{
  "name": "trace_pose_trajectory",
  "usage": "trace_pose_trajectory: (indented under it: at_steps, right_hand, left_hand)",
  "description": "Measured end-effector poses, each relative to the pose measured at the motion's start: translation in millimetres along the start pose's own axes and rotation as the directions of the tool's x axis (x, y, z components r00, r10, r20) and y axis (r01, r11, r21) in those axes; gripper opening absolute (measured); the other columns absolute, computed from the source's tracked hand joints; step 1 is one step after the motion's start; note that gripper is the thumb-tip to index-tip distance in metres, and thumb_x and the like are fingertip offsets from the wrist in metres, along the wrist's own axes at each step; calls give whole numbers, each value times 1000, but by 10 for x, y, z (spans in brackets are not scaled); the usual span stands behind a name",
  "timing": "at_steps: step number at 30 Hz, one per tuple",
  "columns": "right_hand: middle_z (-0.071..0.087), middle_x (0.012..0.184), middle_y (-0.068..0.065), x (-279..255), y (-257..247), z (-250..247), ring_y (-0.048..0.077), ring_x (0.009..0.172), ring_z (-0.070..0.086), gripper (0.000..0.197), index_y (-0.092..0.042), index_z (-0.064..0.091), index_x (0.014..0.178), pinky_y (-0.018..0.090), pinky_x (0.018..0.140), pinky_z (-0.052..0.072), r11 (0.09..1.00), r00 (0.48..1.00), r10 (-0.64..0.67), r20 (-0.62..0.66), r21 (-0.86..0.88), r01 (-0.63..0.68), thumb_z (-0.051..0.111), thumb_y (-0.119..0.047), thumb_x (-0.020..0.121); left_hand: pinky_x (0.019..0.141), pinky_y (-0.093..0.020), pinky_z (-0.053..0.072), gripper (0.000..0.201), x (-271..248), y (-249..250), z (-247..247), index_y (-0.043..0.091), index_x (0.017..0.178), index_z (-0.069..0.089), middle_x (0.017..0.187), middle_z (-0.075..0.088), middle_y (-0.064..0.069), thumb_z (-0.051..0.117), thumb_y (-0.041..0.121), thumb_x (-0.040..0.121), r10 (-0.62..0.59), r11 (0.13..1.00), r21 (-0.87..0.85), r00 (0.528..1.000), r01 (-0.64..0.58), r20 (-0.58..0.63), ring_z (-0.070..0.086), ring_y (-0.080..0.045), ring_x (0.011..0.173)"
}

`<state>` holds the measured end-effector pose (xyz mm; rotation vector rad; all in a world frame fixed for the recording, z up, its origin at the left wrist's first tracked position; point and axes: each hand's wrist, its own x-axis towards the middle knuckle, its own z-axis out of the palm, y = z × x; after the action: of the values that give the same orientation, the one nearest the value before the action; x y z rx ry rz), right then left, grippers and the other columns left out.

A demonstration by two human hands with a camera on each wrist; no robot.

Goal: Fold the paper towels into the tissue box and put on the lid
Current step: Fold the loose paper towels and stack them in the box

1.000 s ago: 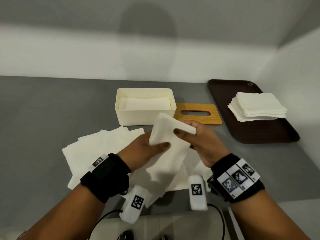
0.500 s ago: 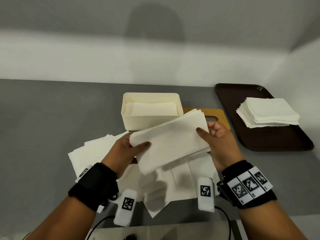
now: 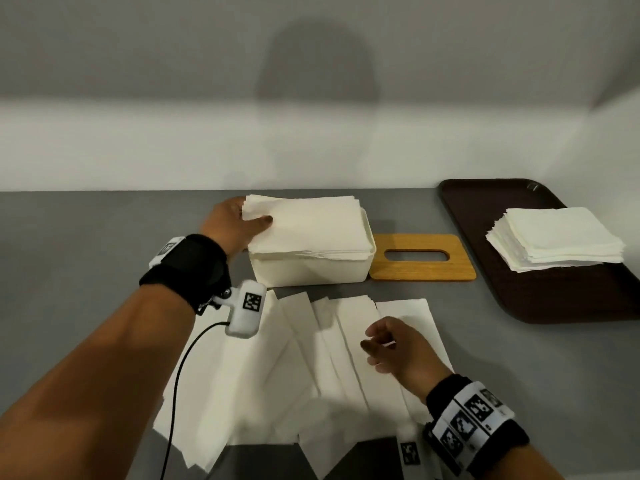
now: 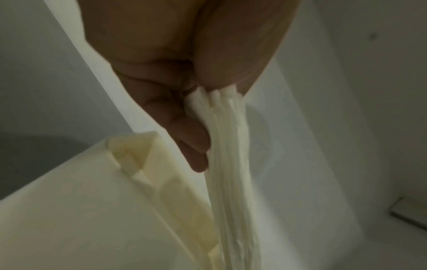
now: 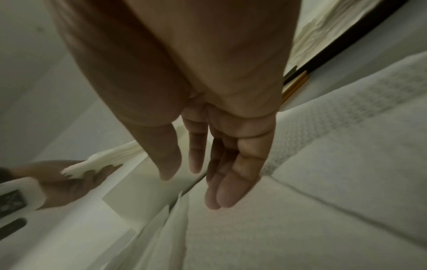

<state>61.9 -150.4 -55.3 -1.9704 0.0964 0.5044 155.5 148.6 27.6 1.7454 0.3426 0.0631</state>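
Note:
A cream tissue box (image 3: 304, 270) stands mid-table, its rim corner (image 4: 129, 144) close in the left wrist view. My left hand (image 3: 239, 225) pinches the left end of a folded wad of paper towels (image 3: 308, 225), thumb on top, laid across the box's open top. The wad's layered edge (image 4: 226, 146) runs down beside my left fingers (image 4: 184, 131). The wooden lid (image 3: 420, 259) with its slot lies flat just right of the box. My right hand (image 3: 384, 344) hovers empty with relaxed fingers (image 5: 228, 179) over loose unfolded towels (image 3: 287, 372) spread on the near table.
A dark brown tray (image 3: 540, 282) at the right holds a stack of square paper towels (image 3: 554, 239). A white wall runs behind the grey table (image 3: 79, 258). A black cable trails from my left wrist camera (image 3: 246, 308) across the loose sheets.
Both hands held the folded wad above the table; now my left hand alone has carried it onto the box top. My right hand let go and drew back over the loose sheets.

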Motion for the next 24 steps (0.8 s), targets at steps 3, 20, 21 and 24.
trace_pose_trajectory:
  at_steps: [3, 20, 21, 24]
  right_hand:
    - [63, 92, 2, 35, 25, 54, 26, 87, 68, 18, -15, 61, 99, 42, 83, 58, 994, 1000, -31, -7, -109, 30, 71, -23, 87]
    - [62, 93, -4, 51, 11, 62, 21, 90, 66, 23, -14, 62, 103, 39, 86, 57, 979, 998, -58, -5, -197, 56, 69, -29, 87]
    - [63, 95, -2, 51, 7, 68, 20, 89, 66, 24, -14, 62, 103, 37, 86, 56, 975, 998, -56, -7, -214, 53, 69, -30, 88]
    - [64, 99, 0, 47, -3, 96, 14, 84, 61, 26, -13, 61, 106, 22, 78, 51, 964, 997, -69, -20, -257, 61, 68, -31, 89]
  left_hand:
    - [83, -48, 57, 30, 200, -45, 60, 17, 112, 62, 117, 68, -14, 74, 14, 84, -68, 994, 83, 998, 68, -3, 67, -31, 97]
    - [79, -35, 53, 51, 346, -22, 285, 4, 132, 48, 126, 59, -11, 66, 25, 89, -48, 803, 595, 998, 12, 44, 60, -31, 106]
    - [87, -33, 47, 57, 342, -19, 307, 3, 136, 43, 130, 56, -13, 65, 26, 89, -36, 773, 634, 999, 12, 24, 56, -32, 114]
    - [85, -28, 38, 65, 329, -24, 347, 4, 144, 32, 124, 54, -16, 63, 23, 90, -20, 785, 618, 1000, 29, -22, 53, -32, 114]
